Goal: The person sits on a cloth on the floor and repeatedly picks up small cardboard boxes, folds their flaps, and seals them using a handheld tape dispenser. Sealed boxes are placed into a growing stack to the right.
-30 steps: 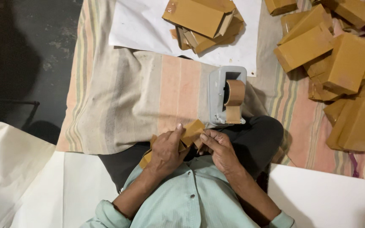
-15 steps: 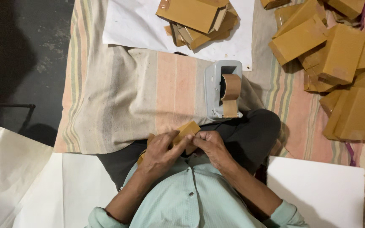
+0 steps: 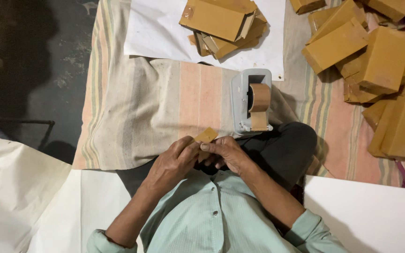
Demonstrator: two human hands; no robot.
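Matt brown cardboard piece (image 3: 206, 136), grey smooth metal tape dispenser (image 3: 251, 100), woven striped cloth (image 3: 165, 103), white paper sheet (image 3: 160, 33).

Small cardboard piece (image 3: 206, 136): tan-brown, plain. Tape dispenser (image 3: 240, 100): grey body, carrying a brown tape roll (image 3: 260, 97). Cloth (image 3: 165, 107): striped in beige, peach and grey-green bands. Folded boxes (image 3: 380, 61): plain tan-brown. Flat box blanks (image 3: 221, 18): the same brown, on a white sheet (image 3: 155, 33). Shirt (image 3: 212, 225): pale green. Floor (image 3: 48, 56): dark grey.
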